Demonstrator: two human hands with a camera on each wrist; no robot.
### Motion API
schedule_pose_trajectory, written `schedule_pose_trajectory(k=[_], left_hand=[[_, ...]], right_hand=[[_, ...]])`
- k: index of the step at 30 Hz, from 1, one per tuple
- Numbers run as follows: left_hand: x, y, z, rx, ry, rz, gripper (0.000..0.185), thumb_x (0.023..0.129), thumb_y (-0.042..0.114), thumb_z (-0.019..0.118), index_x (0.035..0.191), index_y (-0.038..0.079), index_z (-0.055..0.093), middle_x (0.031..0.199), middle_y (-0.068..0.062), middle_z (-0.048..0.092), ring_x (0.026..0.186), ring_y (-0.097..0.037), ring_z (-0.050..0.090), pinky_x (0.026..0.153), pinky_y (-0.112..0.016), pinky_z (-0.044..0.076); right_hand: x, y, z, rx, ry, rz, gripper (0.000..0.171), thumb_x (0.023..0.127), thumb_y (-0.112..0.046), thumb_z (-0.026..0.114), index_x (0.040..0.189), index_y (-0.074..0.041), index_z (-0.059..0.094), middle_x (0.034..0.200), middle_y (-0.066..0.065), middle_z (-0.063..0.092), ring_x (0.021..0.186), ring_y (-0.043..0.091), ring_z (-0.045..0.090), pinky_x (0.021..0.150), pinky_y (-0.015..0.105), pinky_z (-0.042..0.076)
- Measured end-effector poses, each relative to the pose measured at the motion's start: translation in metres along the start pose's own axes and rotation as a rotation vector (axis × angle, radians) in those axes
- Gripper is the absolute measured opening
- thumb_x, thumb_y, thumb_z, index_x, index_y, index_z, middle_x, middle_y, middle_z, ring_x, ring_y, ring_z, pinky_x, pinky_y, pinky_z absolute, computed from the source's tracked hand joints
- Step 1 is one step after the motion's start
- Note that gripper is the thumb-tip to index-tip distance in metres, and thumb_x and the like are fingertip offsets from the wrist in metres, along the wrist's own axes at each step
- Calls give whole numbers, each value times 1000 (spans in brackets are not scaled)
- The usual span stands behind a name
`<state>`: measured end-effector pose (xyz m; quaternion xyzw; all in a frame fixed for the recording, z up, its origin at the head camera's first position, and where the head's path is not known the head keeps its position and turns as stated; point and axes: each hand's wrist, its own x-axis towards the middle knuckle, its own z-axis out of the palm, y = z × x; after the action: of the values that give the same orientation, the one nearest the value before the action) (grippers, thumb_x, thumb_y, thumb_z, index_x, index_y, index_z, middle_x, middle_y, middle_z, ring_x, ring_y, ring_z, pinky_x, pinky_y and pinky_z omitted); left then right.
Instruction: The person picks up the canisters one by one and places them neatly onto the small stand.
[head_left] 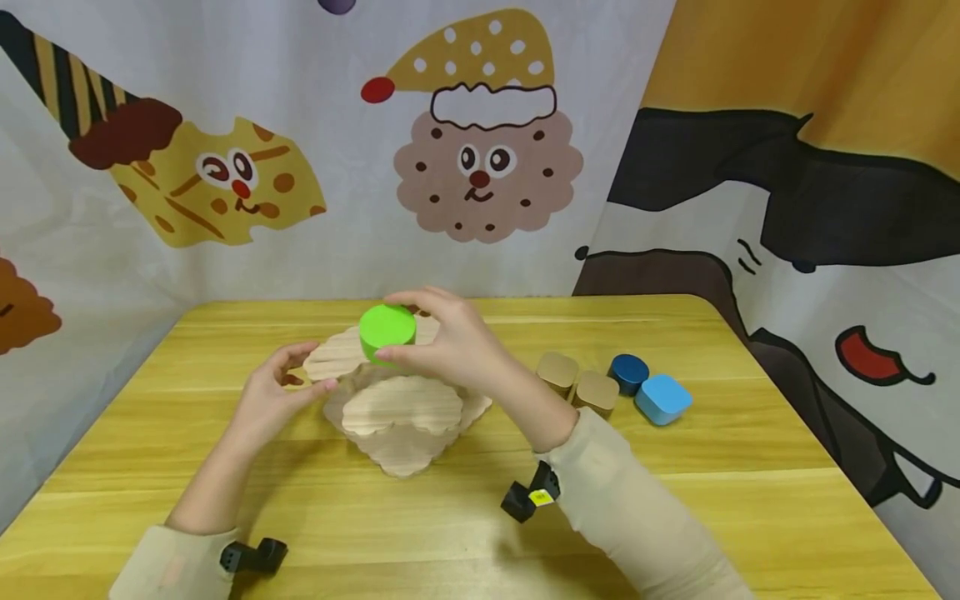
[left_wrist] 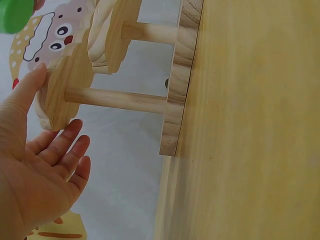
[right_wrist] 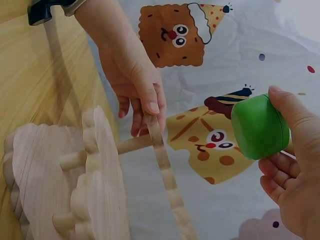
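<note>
Sleeves [head_left: 630, 500] lie nearest, over the yellow wooden table [head_left: 750, 467], which has cartoon cloth [head_left: 300, 125] hanging behind and at its right. Near the middle stands a tiered wooden stand [head_left: 401, 417]; bare wood lies all around it. Right hand [head_left: 457, 346] pinches a green block [head_left: 387, 332] above the top tier. Left hand [head_left: 273, 396], fingers straight, touches that tier's edge. Four blocks [head_left: 611, 385] sit right, near the table edge.

Cream sleeves [head_left: 630, 508], black wrist cameras [head_left: 531, 498]
</note>
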<state>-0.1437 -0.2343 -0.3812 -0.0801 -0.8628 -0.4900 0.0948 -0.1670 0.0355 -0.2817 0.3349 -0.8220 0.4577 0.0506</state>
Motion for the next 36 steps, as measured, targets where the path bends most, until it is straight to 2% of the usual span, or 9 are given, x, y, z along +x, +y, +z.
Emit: schedule_pose_trajectory(k=[10, 13, 19, 22, 26, 33, 36], left_hand=[[0, -1, -1, -1, -15, -9, 63, 86, 29, 74, 137, 2, 46, 122, -13, 55, 103, -14, 47, 82, -29, 38], [1, 0, -1, 1, -25, -18, 64, 87, 29, 73, 138, 3, 45, 126, -14, 53, 107, -18, 46, 83, -30, 38], [1, 1, -5, 8, -45, -48, 69, 87, 29, 73, 141, 0, 40, 137, -20, 44, 117, -30, 42, 86, -40, 37], [1, 0, -5, 5, -47, -51, 67, 87, 27, 73, 140, 0, 41, 135, -20, 46, 115, -29, 43, 85, -41, 37], [1, -1, -3, 8, -36, -33, 63, 87, 25, 73, 138, 3, 44, 129, -16, 51, 109, -22, 44, 84, -37, 37], [1, -1, -2, 14, -10, 7, 56, 86, 22, 74, 132, 2, 50, 120, -14, 57, 103, -17, 46, 82, -36, 38], [1, -2, -2, 19, -7, 18, 54, 86, 21, 74, 131, 2, 51, 118, -14, 57, 103, -18, 47, 83, -37, 39]], right_hand=[[22, -2, 22, -4, -23, -25, 58, 76, -38, 82, 126, -15, 62, 114, -8, 59, 100, 7, 50, 79, 26, 47], [27, -3, 28, -15, -24, -37, 58, 76, -37, 82, 126, -14, 62, 113, -7, 59, 100, 7, 51, 80, 27, 47], [37, -3, 42, -42, -41, -49, 61, 75, -38, 82, 126, -12, 61, 116, -4, 60, 100, 5, 51, 82, 20, 44], [41, -3, 49, -55, -52, -43, 62, 76, -38, 82, 127, -10, 61, 118, -2, 60, 102, 6, 51, 84, 20, 44], [44, -2, 57, -56, -68, -23, 62, 76, -37, 82, 128, -10, 60, 120, 0, 59, 103, 8, 52, 85, 23, 45], [46, 4, 70, -27, -90, 44, 64, 76, -38, 81, 131, -13, 58, 123, -3, 58, 103, 6, 51, 80, 17, 43], [46, 6, 74, -12, -97, 78, 66, 76, -39, 80, 132, -14, 57, 128, -3, 56, 108, 9, 52, 82, 18, 43]])
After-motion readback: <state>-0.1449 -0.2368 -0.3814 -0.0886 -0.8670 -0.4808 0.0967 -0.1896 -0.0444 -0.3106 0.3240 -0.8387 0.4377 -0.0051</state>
